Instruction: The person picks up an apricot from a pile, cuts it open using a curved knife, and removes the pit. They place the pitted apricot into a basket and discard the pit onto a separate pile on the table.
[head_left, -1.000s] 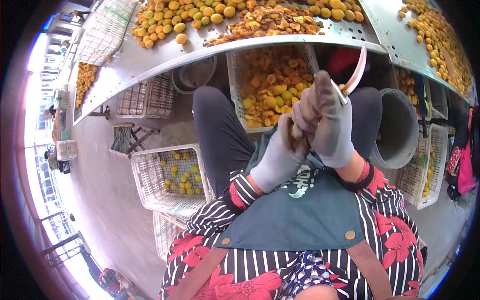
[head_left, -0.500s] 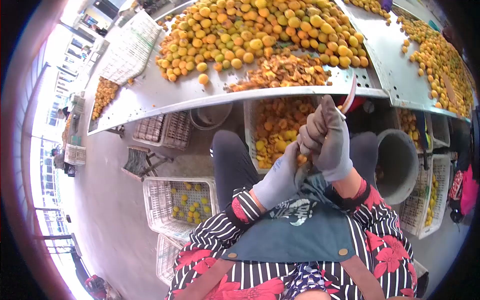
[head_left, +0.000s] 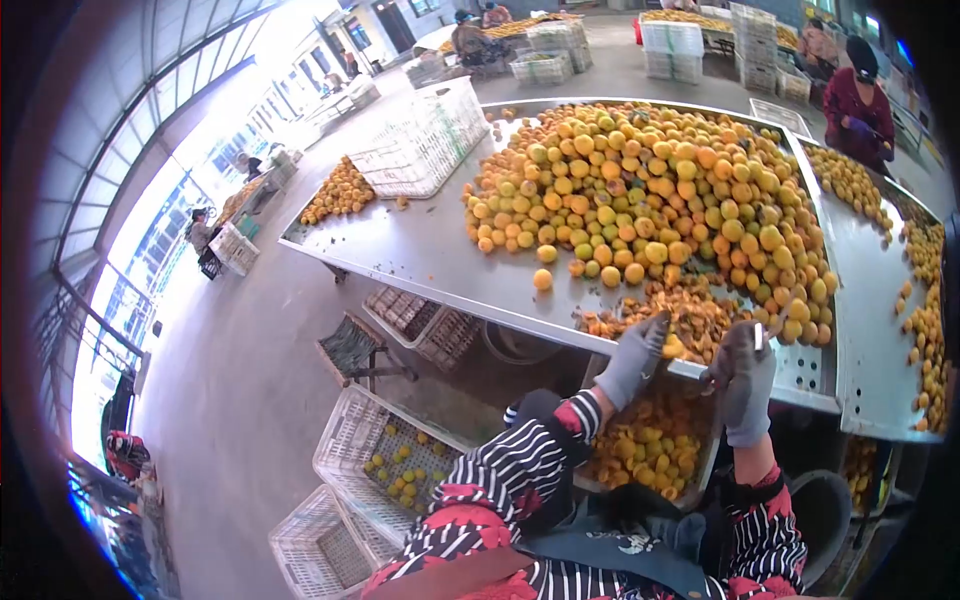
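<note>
Both gloved hands are now reaching up from the lap to the bench [head_left: 420, 255] edge at lower right of the frame. The left hand [head_left: 632, 358] is closing its grip on a yellow fruit [head_left: 673, 347] beside the pile of cut halves [head_left: 668, 318], and the right hand [head_left: 743, 378] is staying clenched on the small knife [head_left: 759, 336]. That suggests a fresh piece is being fetched; the crate of halves [head_left: 640, 448] is sitting below, under the bench edge.

Fruit-processing hall, long metal sorting tables [head_left: 420, 250] heaped with apricots [head_left: 650, 190], stacked plastic crates [head_left: 425, 135], workers nearby
</note>
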